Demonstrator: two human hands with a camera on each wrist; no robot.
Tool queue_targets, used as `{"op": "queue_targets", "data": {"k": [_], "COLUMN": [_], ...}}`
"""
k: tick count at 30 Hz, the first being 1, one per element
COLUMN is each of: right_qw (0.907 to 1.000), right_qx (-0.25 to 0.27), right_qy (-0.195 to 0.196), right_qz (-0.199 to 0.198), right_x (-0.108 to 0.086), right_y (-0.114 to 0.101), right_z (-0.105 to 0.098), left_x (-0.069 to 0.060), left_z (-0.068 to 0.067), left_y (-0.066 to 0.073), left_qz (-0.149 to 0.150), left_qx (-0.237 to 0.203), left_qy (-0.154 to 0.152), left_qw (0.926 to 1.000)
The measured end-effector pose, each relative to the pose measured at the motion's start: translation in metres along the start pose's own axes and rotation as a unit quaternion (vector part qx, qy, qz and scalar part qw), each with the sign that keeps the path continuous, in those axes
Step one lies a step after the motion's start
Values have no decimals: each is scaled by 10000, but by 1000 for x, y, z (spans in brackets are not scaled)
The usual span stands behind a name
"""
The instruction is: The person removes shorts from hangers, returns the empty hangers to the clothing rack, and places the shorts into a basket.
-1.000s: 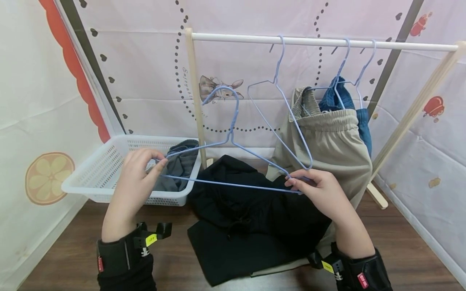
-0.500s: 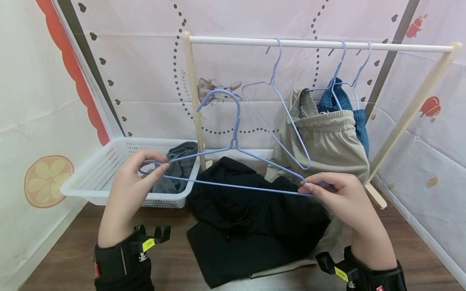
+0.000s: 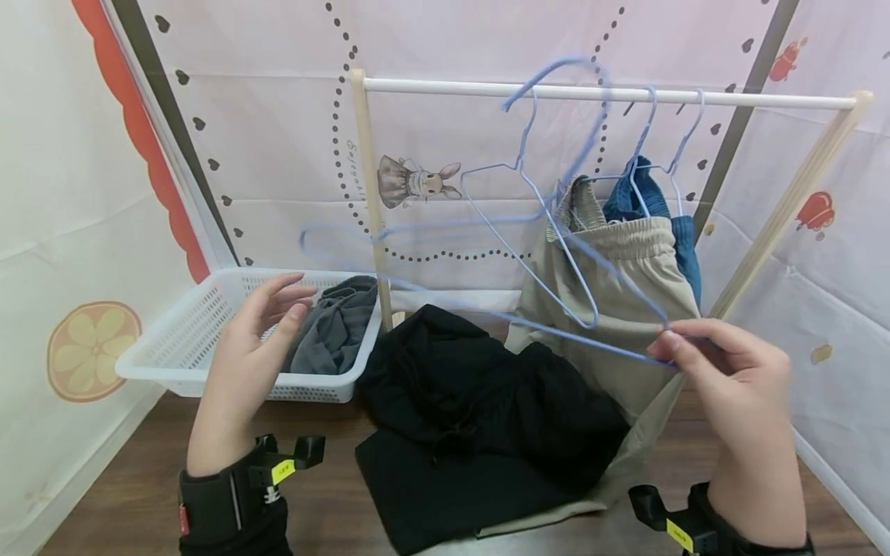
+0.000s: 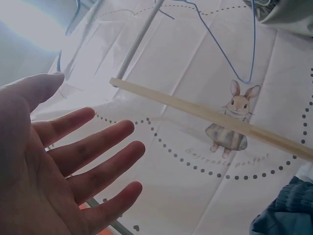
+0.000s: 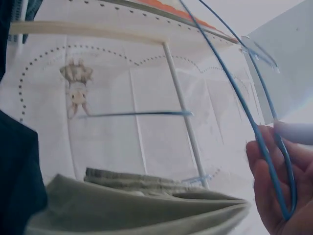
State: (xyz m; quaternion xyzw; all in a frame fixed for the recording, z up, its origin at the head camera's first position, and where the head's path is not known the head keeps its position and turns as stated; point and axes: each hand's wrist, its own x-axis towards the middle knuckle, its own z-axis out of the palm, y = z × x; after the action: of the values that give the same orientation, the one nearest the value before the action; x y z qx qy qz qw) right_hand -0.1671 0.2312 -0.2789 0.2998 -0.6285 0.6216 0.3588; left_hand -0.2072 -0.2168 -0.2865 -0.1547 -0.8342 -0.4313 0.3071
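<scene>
My right hand (image 3: 737,374) pinches the right corner of a blue wire hanger (image 3: 591,337), which is blurred and tilted up in front of the rack. In the right wrist view, the corner of this hanger (image 5: 274,171) lies within the fingers of the right hand (image 5: 288,171). My left hand (image 3: 253,332) holds nothing and is over the white basket (image 3: 160,371); in the left wrist view the fingers of the left hand (image 4: 68,156) are spread. Below lie black pants (image 3: 480,417) on the floor. A bare blue hanger (image 3: 556,286) hangs from the rack rod (image 3: 445,88).
Beige pants (image 3: 633,262) and blue pants (image 3: 684,247) hang at the right of the rack. Dark grey clothing (image 3: 337,328) lies in the basket's right end. The rack's wooden legs (image 3: 793,208) slant down at the right. Light beige cloth (image 3: 549,519) shows under the black pants.
My left hand has let go of the hanger. The right hand has moved right with it, and the hanger's hook and left end have swung up.
</scene>
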Motion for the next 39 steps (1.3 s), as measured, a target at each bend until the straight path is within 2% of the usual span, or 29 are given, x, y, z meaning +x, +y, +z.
{"op": "queue_targets", "data": {"k": [3,5,8,10,12,14,17,18,22,25,29,31,32,35,38,39], "right_qw": [9960,9914,9866,9817,9712,9592,9364,9317,9299,9225,9056,9041,9086,9082,9071,9025], "right_qx": [360,371,-135,-549,-1314,-1835,-2653,-2770,-2530,-2621,-3042,-3011,-2821,-2814,-2882,-3064], "right_qy": [815,1250,1624,1822,1968,2091,2179,2212,2502,2685,2821,2898,2950,2960,2913,2872], "right_qz": [49,47,-23,81,277,502,723,789,932,905,881,891,889,915,955,955], "right_x": [2,4,6,6,6,5,4,4,2,2,3,3,3,1,-1,-1], "right_y": [-1,-1,-1,-3,-5,-8,-12,-13,-14,-13,-10,-9,-8,-7,-7,-7], "right_z": [-6,-11,-19,-25,-31,-36,-43,-44,-51,-56,-61,-63,-65,-69,-73,-74], "left_x": [1,1,1,0,-1,0,1,1,1,2,2,2,2,1,1,1], "left_z": [0,1,2,2,2,3,5,5,7,8,8,8,8,7,8,8], "left_y": [0,1,1,1,1,1,1,1,0,-1,-1,-1,-1,0,1,1], "left_qz": [-10,-9,8,22,10,-28,-60,-63,-8,23,31,18,14,-7,-6,1], "left_qx": [51,98,160,184,205,209,218,224,222,201,191,195,200,193,201,211], "left_qy": [-1,-12,-53,-73,-86,-115,-190,-225,-364,-431,-460,-467,-470,-487,-492,-496], "left_qw": [10000,10000,9999,9998,9998,9997,9996,9995,9991,9989,9988,9987,9987,9986,9986,9985]}}
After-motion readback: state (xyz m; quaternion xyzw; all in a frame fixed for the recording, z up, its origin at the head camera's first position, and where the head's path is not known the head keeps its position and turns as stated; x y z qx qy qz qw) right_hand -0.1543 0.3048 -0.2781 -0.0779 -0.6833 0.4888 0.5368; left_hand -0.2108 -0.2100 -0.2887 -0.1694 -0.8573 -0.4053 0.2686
